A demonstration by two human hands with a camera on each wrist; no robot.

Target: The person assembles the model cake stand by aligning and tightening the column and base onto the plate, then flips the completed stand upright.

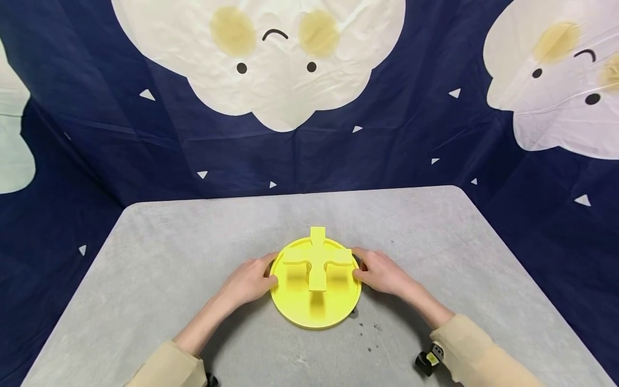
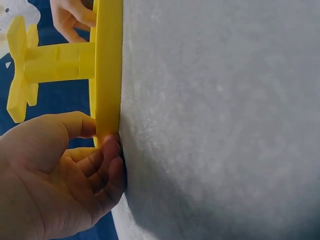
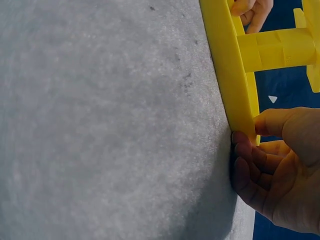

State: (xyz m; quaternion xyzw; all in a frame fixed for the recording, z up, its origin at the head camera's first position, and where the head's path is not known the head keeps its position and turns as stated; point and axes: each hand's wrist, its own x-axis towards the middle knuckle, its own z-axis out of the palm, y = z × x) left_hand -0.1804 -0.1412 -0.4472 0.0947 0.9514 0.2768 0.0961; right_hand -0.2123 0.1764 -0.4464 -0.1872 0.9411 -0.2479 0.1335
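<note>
A yellow round dish-like base (image 1: 316, 318) with a low rim rests on the grey table, and from its centre rises a short post (image 2: 60, 62) topped by a four-armed cross (image 1: 317, 257). My left hand (image 1: 246, 280) grips the left side of the base. In the left wrist view its thumb lies on the rim while the other fingers curl at the outer edge, close to the tabletop. On the opposite side my right hand (image 1: 384, 272) pinches the rim in the same manner, thumb (image 3: 270, 122) above and fingertips low by the table.
The grey table (image 1: 184, 242) has rounded far corners. Dark specks (image 1: 376, 327) mark its surface right of the base. Behind and beside the table hangs a dark blue cloth (image 1: 329, 161) with white clouds and small triangles.
</note>
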